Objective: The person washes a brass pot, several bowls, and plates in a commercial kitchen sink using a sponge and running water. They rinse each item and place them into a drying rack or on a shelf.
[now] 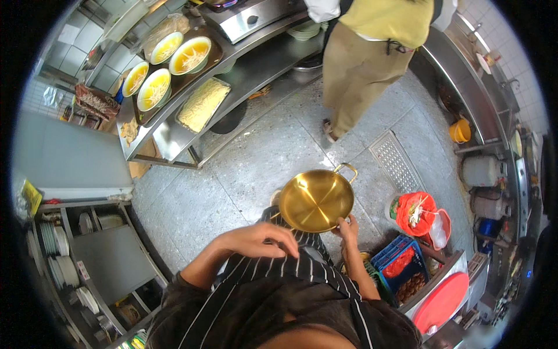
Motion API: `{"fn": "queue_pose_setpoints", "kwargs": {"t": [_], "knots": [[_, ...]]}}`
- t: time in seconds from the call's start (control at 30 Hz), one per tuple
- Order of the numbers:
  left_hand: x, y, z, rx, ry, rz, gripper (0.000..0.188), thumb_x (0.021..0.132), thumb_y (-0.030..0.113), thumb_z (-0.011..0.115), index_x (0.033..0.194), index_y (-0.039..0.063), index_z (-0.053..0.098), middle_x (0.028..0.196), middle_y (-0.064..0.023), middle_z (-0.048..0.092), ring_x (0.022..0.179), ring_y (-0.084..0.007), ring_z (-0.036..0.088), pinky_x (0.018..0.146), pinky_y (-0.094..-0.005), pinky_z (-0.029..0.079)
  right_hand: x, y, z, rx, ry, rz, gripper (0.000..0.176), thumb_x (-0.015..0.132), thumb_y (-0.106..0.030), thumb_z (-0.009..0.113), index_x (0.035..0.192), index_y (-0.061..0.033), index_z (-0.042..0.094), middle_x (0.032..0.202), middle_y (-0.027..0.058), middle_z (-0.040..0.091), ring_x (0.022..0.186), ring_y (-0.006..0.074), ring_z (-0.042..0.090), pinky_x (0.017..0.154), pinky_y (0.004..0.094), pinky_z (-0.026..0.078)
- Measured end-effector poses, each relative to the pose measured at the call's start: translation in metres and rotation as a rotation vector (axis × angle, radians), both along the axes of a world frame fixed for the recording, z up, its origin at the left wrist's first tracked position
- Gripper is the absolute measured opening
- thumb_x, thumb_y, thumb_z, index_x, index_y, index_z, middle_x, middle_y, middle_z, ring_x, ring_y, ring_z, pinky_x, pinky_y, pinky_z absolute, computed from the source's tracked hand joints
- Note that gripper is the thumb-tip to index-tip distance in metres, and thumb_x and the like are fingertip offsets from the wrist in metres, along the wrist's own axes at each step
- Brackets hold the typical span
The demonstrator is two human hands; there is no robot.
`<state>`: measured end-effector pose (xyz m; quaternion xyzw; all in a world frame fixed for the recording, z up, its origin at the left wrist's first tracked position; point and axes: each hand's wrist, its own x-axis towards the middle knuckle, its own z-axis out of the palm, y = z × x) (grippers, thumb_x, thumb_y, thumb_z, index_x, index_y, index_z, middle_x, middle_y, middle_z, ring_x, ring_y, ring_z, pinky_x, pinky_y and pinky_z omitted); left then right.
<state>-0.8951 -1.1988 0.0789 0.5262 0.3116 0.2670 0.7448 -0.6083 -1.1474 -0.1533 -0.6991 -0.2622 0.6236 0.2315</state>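
Note:
A round, shallow gold-coloured metal pan (316, 200) with loop handles hangs in front of my striped apron, above the tiled floor. My right hand (346, 230) grips the pan's near right rim, thumb towards the inside. The pan's inner surface looks bare and shiny. One loop handle sticks out at its far right; part of another shows at the near left. My left hand (266, 241) is to the left of the pan, over the apron, with its fingers loosely bent and apart, holding nothing.
A steel counter at the upper left holds a tray with several bowls (190, 56). Noodle-like food fills a tray (203, 104) below. Another person (366, 65) stands ahead. At right are a red-lined bin (416, 213), a blue crate (403, 261) and a floor drain (396, 159).

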Motion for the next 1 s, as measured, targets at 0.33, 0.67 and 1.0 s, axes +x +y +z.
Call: {"fn": "queue_pose_setpoints", "kwargs": {"t": [0.33,0.67,1.0], "knots": [[-0.053,0.015,-0.055,-0.123,-0.231,-0.191,0.026,0.094,0.017,0.045,0.087,-0.006,0.053,0.083,-0.0118,0.052,0.079,-0.0187,0.050,0.072,-0.0312,0.039,-0.149,0.123,-0.046,-0.011,0.058,0.192,0.047,0.075,-0.015,0.060,0.117,0.0013,0.046,0.077,0.0095,0.059,0.060,0.0186,0.060,0.054,0.0339,0.055],[-0.197,0.078,-0.091,-0.528,-0.060,-0.122,0.037,0.094,0.029,0.046,0.109,-0.004,0.055,0.103,-0.0139,0.060,0.093,-0.0211,0.054,0.086,-0.0340,0.040,-0.325,0.238,-0.220,0.055,-0.040,0.022,0.049,0.078,-0.010,0.060,0.123,-0.0075,0.043,0.069,0.0092,0.060,0.050,0.0170,0.059,0.043,0.0283,0.049],[-0.276,-0.137,-0.259,-1.323,-0.258,1.748,0.041,0.089,0.020,0.046,0.124,0.001,0.039,0.104,-0.0188,0.057,0.092,-0.0288,0.056,0.081,-0.0355,0.045,-0.443,0.324,-0.368,0.199,0.075,-0.107,0.066,0.072,-0.009,0.063,0.133,-0.0008,0.038,0.095,0.0117,0.063,0.077,0.0184,0.061,0.071,0.0270,0.048]]}}
